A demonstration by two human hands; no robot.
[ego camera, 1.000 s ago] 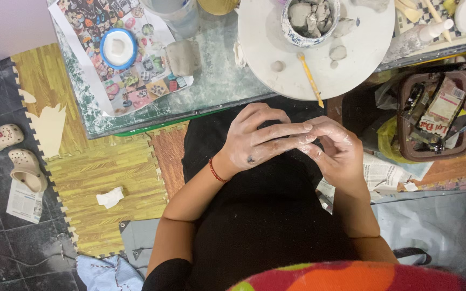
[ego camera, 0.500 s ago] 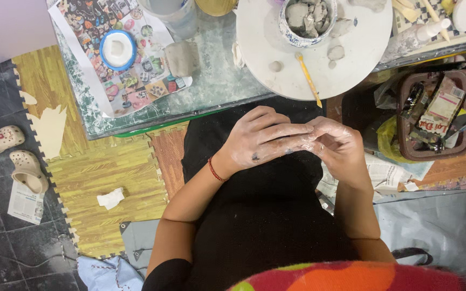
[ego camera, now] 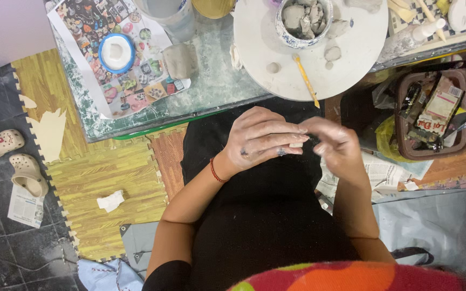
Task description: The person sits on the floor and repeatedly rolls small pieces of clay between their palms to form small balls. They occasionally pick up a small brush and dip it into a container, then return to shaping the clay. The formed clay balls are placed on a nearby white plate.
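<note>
Both of my hands are smeared with pale clay and meet above my lap, just below the table's edge. My left hand (ego camera: 260,140) lies with its fingers stretched to the right. My right hand (ego camera: 336,144) faces it, fingertips curled in. A small pale piece of clay (ego camera: 296,144) is pinched between the fingertips of both hands. A red thread band sits on my left wrist (ego camera: 214,170). Just above the hands stands a round white turntable (ego camera: 265,37) with a bowl of clay lumps (ego camera: 304,16), loose clay bits (ego camera: 333,53) and a yellow stick tool (ego camera: 306,81).
The glass-topped table (ego camera: 217,86) carries a picture sheet, a blue-rimmed white dish (ego camera: 117,52) and a grey clay block (ego camera: 180,60). A brown basket of supplies (ego camera: 432,116) is at the right. Yellow foam mats (ego camera: 98,172) and beige sandals (ego camera: 12,159) lie on the floor at the left.
My hands stay together over my lap. The right hand's fingers have curled and shifted slightly right while working the small clay piece against the left fingertips.
</note>
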